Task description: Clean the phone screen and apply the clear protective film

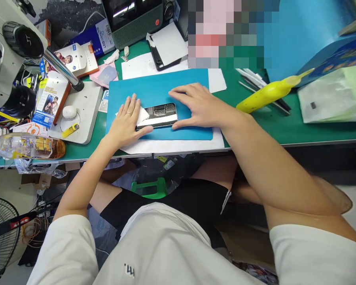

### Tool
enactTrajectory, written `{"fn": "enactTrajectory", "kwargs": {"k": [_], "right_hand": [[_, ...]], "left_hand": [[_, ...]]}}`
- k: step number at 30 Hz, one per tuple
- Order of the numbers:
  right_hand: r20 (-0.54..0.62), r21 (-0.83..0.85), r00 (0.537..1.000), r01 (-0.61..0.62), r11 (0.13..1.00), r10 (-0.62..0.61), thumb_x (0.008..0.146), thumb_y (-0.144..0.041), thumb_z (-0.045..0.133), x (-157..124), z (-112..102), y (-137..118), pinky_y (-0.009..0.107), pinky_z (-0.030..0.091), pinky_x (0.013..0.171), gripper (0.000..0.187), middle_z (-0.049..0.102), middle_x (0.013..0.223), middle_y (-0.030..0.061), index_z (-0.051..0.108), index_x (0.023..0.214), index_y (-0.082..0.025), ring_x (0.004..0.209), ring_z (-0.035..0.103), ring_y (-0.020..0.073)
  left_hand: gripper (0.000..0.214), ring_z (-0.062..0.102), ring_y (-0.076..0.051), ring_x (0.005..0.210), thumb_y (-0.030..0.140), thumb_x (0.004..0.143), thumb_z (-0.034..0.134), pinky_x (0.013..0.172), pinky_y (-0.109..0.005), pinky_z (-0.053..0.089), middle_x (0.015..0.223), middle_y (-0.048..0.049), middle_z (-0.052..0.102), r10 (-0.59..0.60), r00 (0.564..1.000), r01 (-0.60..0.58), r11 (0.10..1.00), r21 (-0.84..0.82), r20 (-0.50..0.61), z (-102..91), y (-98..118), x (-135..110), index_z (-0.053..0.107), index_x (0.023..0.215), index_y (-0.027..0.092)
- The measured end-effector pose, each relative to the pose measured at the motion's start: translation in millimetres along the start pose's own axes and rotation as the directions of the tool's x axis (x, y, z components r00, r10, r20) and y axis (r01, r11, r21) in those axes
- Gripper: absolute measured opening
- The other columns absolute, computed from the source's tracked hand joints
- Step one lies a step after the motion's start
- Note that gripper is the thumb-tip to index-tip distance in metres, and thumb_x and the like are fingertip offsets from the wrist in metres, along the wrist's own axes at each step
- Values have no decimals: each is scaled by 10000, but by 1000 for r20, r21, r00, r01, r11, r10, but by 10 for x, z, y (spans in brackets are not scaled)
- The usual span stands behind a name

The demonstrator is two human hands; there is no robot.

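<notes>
While one phone is lying on one blue mat at the centre of the frame, two hands are flanking it. The left hand is lying flat and open, its fingers extended side by side and its thumb spreading away; it is pressing one white cloth over the phone's left end. The right hand is arching beside the phone's right end, thumb and fingers standing wide apart and gripping nothing; whether its thumb is touching the edge, I cannot tell. On the green counter, two bottles are showing: one yellow bottle at the right, one drink bottle at the left. One lighter is resting on one white base, left of centre.
</notes>
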State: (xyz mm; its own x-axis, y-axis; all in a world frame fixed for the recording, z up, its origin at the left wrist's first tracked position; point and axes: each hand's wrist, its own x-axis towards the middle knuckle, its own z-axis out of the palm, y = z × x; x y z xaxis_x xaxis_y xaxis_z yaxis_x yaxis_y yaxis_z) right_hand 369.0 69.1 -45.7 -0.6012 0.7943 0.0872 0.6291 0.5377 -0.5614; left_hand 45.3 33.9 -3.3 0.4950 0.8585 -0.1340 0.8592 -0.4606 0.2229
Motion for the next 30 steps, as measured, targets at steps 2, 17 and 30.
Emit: {"fn": "enactTrajectory", "kwargs": {"k": [2,17,30], "right_hand": [[-4,-13,1000,26,1000,-26,835,-964,707,11,-7,-5,796,324,1345,1110,482,1800,129,544,1740,-343,1612,406,562],[-65,-29,996,52,998,-54,849,-917,719,19,34,-18,763,406,1253,940,602,1688,197,696,1516,-255,1515,518,536],[-45,-39,998,35,999,-37,829,-998,664,2,14,-27,762,372,1303,1060,583,1728,157,635,1631,-306,1565,494,523]], "left_hand": [[1264,61,-405,1832,1019,992,277,1479,-630,118,1942,-229,113,36,999,-36,999,29,14,-2,17,-145,185,1861,105],[1342,112,-420,1819,1004,1001,342,1487,-572,132,1898,-323,177,132,991,-131,990,53,-13,291,907,320,237,1802,-68],[1302,41,-407,1827,984,1019,344,1488,-580,96,1919,-304,77,-39,999,39,999,-3,31,76,312,33,185,1828,-24]]}}
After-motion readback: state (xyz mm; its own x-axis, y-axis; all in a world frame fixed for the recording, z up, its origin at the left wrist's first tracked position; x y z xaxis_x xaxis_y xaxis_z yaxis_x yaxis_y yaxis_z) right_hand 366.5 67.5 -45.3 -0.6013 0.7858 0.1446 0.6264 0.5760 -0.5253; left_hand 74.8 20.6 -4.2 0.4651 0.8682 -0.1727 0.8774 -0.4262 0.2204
